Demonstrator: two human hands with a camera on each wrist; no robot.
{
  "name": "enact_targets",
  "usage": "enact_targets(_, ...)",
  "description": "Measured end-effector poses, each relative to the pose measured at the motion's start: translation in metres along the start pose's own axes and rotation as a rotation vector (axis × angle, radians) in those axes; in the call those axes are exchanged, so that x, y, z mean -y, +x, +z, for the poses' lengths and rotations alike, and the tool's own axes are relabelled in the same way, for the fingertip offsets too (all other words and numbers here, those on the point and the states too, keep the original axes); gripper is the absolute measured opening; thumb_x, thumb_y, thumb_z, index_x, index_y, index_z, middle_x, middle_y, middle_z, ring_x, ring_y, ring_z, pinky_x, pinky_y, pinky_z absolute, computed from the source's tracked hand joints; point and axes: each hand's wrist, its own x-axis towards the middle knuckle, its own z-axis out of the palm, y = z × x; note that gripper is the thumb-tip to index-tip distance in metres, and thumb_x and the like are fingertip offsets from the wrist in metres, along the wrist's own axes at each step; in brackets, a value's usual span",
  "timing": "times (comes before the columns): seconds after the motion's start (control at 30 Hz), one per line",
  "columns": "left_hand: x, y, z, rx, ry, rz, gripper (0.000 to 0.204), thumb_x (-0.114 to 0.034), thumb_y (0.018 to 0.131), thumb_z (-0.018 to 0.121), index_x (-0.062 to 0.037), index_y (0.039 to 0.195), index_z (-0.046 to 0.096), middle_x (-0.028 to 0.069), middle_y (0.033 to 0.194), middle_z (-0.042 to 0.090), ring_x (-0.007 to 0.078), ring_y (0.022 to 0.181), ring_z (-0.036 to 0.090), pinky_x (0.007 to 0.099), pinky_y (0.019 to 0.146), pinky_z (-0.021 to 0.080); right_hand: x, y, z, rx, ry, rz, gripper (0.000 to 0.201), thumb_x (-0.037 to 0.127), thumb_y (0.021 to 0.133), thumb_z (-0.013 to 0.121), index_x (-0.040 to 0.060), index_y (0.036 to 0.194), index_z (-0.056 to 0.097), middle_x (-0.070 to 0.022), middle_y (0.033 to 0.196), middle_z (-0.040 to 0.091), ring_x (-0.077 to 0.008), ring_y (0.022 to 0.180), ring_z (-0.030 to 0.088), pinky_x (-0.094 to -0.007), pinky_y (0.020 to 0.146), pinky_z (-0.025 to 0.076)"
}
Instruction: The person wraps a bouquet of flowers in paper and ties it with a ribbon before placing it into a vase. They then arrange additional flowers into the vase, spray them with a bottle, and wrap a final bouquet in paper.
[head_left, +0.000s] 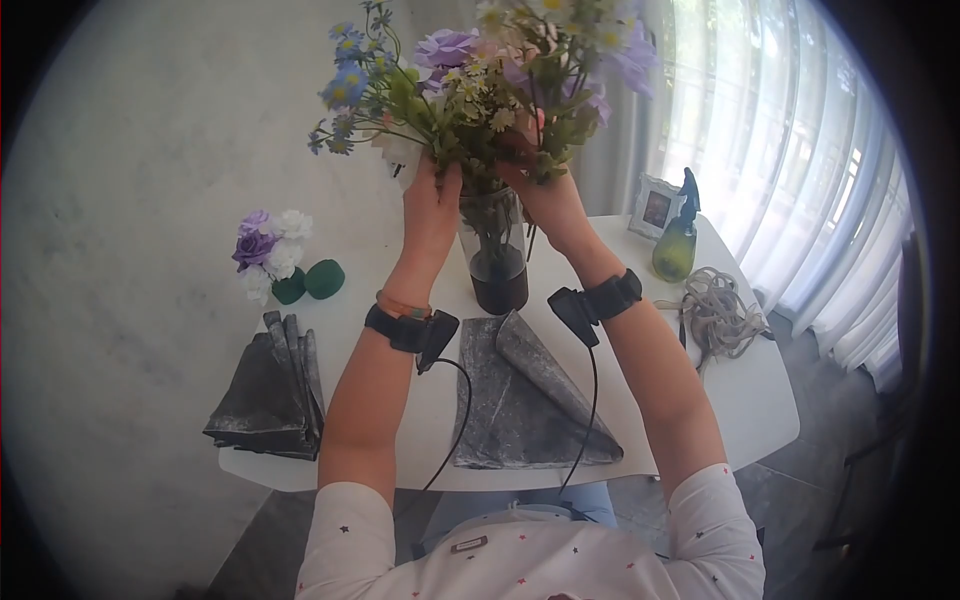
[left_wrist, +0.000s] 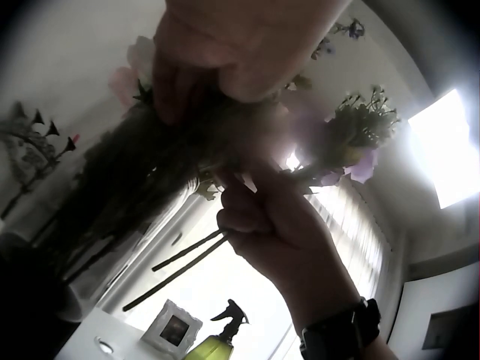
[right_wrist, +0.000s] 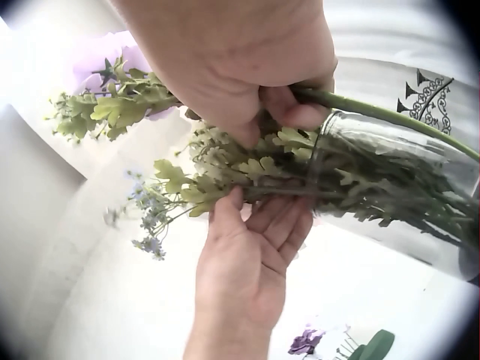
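A bouquet of artificial-looking purple, blue and white flowers [head_left: 465, 95] stands in a clear glass vase [head_left: 512, 235] at the back of the table. My left hand [head_left: 430, 215] holds the leafy stems [right_wrist: 259, 169] just above the rim, thumb in front and fingers behind. On the other side, my right hand [head_left: 555, 208] pinches a thick green stem [right_wrist: 375, 112] that runs down outside the glass in the right wrist view. Two cut stem ends [left_wrist: 180, 270] stick out below the right hand in the left wrist view. Many stems are hidden by leaves.
Grey wrapping sheets lie folded [head_left: 262, 395] at left and spread [head_left: 520, 400] before the vase. Purple and white flowers [head_left: 268, 250] with green foam pieces [head_left: 324, 279] sit at left. At right are a photo frame [head_left: 653, 207], a spray bottle [head_left: 676, 245] and tangled ribbon [head_left: 722, 312].
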Motion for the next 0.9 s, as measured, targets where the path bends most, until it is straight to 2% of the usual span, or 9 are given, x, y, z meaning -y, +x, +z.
enact_targets(0.07,0.001,0.002,-0.003,0.022,-0.06,-0.031,0.034,-0.016,0.095,0.048,-0.0005,0.125,0.045,0.0122,0.092,0.064,0.0226,0.077,0.066,0.0335,0.066,0.052,0.0,-0.003,-0.002,0.035,-0.04,-0.07,0.025,0.01,0.087,0.062,-0.0025,0.108,0.061,-0.0085,0.094,0.067,-0.0201,0.087,0.061,-0.0323,0.08,0.047)
enact_targets(0.13,-0.001,0.004,-0.006,0.04,-0.116,-0.056,0.034,-0.017,0.098,0.045,-0.0014,0.127,0.042,0.0079,0.097,0.062,0.0165,0.078,0.066,0.0296,0.065,0.054,0.01,-0.008,-0.003,0.146,-0.269,0.083,0.025,0.011,0.086,0.062,-0.0008,0.109,0.06,-0.0138,0.095,0.067,-0.025,0.085,0.062,-0.0351,0.078,0.048)
enact_targets(0.23,-0.022,0.002,-0.011,-0.003,-0.045,0.054,0.035,-0.017,0.099,0.042,-0.0011,0.13,0.039,0.0082,0.1,0.06,0.0181,0.079,0.065,0.0303,0.068,0.055,-0.012,-0.006,-0.005,0.243,-0.332,0.008,0.031,0.009,0.089,0.06,0.0003,0.118,0.055,-0.0092,0.107,0.063,-0.018,0.096,0.056,-0.033,0.086,0.045)
enact_targets(0.33,-0.047,-0.001,-0.018,-0.228,0.016,0.364,0.032,-0.015,0.1,0.039,0.0017,0.127,0.038,0.0104,0.095,0.06,0.0183,0.075,0.064,0.0311,0.07,0.055,-0.011,-0.009,-0.006,0.274,-0.362,0.015,0.029,0.01,0.09,0.059,-0.0005,0.117,0.055,-0.0103,0.105,0.063,-0.0186,0.097,0.056,-0.0334,0.088,0.045)
enact_targets(0.47,-0.075,-0.007,-0.029,-0.268,-0.264,0.355,0.022,-0.018,0.1,0.037,0.0018,0.109,0.041,0.0126,0.086,0.058,0.0197,0.068,0.061,0.0302,0.065,0.053,-0.005,-0.013,-0.007,0.131,-0.239,-0.086,0.024,0.01,0.085,0.062,-0.0005,0.107,0.06,-0.0151,0.097,0.067,-0.0285,0.088,0.062,-0.0363,0.079,0.047)
enact_targets(0.63,-0.084,-0.027,-0.04,-0.24,-0.326,0.216,0.021,-0.021,0.1,0.038,0.0001,0.105,0.042,0.0118,0.083,0.058,0.0198,0.066,0.06,0.0326,0.065,0.052,0.02,-0.021,-0.015,-0.003,-0.02,0.146,0.026,0.013,0.087,0.062,0.001,0.109,0.057,-0.0041,0.089,0.062,-0.012,0.079,0.055,-0.029,0.071,0.046)
enact_targets(0.73,-0.08,-0.037,-0.042,-0.077,-0.373,0.1,0.022,-0.021,0.1,0.039,-0.0004,0.106,0.043,0.0112,0.083,0.059,0.0193,0.066,0.06,0.0327,0.066,0.052,0.059,-0.034,-0.025,0.029,-0.167,0.325,0.03,0.015,0.088,0.062,0.0024,0.114,0.053,-0.0015,0.085,0.057,-0.0097,0.075,0.05,-0.0253,0.067,0.042)
enact_targets(0.83,-0.073,-0.047,-0.033,0.082,-0.407,0.081,0.023,-0.022,0.1,0.041,-0.0007,0.108,0.046,0.0105,0.083,0.059,0.0188,0.067,0.061,0.0319,0.065,0.052,0.075,-0.051,-0.031,0.056,-0.046,0.105,0.036,0.017,0.088,0.062,0.0022,0.118,0.049,0.0,0.081,0.053,-0.0073,0.069,0.047,-0.0225,0.058,0.038)
enact_targets(0.9,-0.069,-0.055,-0.024,0.137,-0.446,0.036,0.023,-0.021,0.1,0.044,-0.0004,0.109,0.048,0.01,0.084,0.059,0.0181,0.068,0.061,0.0309,0.063,0.053,0.084,-0.063,-0.037,0.072,-0.029,0.21,0.036,0.015,0.091,0.057,0.0027,0.123,0.045,0.0006,0.078,0.047,-0.0059,0.066,0.044,-0.0205,0.052,0.036)
